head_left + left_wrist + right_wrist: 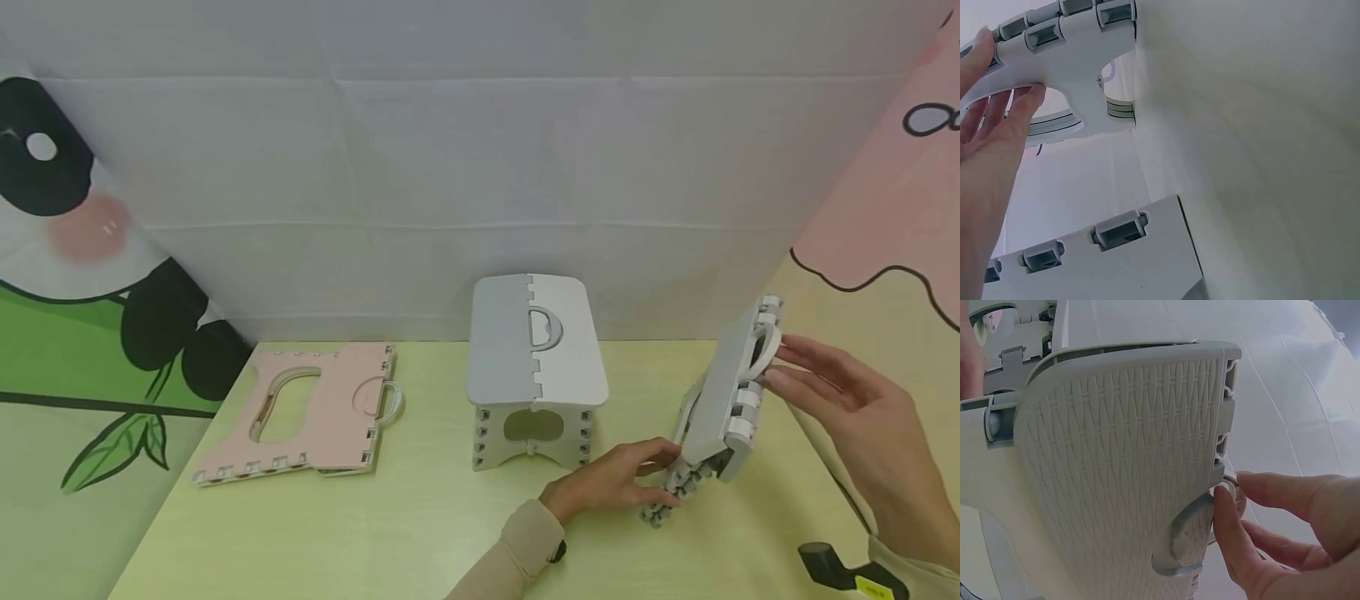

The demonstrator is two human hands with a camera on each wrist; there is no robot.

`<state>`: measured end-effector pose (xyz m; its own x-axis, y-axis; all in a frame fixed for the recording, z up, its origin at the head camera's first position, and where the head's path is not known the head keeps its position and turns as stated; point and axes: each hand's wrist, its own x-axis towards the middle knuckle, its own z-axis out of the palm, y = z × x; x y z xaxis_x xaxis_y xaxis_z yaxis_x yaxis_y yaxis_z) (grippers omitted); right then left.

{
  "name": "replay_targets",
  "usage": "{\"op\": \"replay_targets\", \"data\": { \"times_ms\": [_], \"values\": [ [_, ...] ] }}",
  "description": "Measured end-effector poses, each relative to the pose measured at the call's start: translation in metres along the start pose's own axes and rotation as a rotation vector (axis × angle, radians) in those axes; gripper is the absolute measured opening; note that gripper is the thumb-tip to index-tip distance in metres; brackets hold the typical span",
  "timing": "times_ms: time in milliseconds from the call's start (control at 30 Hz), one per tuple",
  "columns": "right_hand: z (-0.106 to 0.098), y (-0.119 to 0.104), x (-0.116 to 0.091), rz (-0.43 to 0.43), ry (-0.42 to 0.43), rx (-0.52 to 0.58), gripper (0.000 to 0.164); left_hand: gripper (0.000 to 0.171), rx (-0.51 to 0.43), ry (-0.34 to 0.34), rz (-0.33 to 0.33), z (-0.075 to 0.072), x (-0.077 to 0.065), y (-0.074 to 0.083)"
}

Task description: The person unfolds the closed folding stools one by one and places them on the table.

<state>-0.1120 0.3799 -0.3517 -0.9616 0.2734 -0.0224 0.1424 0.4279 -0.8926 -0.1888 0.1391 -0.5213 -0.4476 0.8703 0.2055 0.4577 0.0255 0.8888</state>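
We judge the pale grey, hinged plastic folding stool (720, 396) to be light for its bulk, stiff in each panel but loose at the joints. Smooth parts may slip a little; the basket-weave face (1122, 425) should grip better. It seems sturdy, so to our eye the best holds are the curved carry handle (771, 345) and the arched edge of the leg panel (1075, 69), with skin clear of the hinges (1046, 34).

The folding stool is tilted between our hands, just right of the left hand (615, 479) and just left of the right hand (862, 408). Our left hand grips the leg panel, thumb on one side, fingers through the opening; our right pinches the handle, palm away from it. Beyond the left hand and to its left, a grey-and-white plastic stool (566, 333) stands upright; farther left lies a flat-folded pink plastic stool (341, 421).
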Motion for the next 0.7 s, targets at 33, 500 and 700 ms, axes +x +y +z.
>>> {"op": "replay_targets", "data": {
  "times_ms": [33,500,700],
  "values": [
    [0.0,0.001,-0.001,-0.004,0.002,-0.005,0.063,0.054,0.0,0.001,0.002,0.0,0.0,0.0],
    [0.008,0.008,-0.008,-0.168,-0.029,0.225,0.055,0.052,-0.047,0.025,0.012,-0.001,-0.001,-0.001],
    [0.011,0.021,-0.012,-0.203,-0.004,0.12,0.049,0.051,-0.063,0.031,0.022,-0.001,-0.001,-0.001]
  ]
}}
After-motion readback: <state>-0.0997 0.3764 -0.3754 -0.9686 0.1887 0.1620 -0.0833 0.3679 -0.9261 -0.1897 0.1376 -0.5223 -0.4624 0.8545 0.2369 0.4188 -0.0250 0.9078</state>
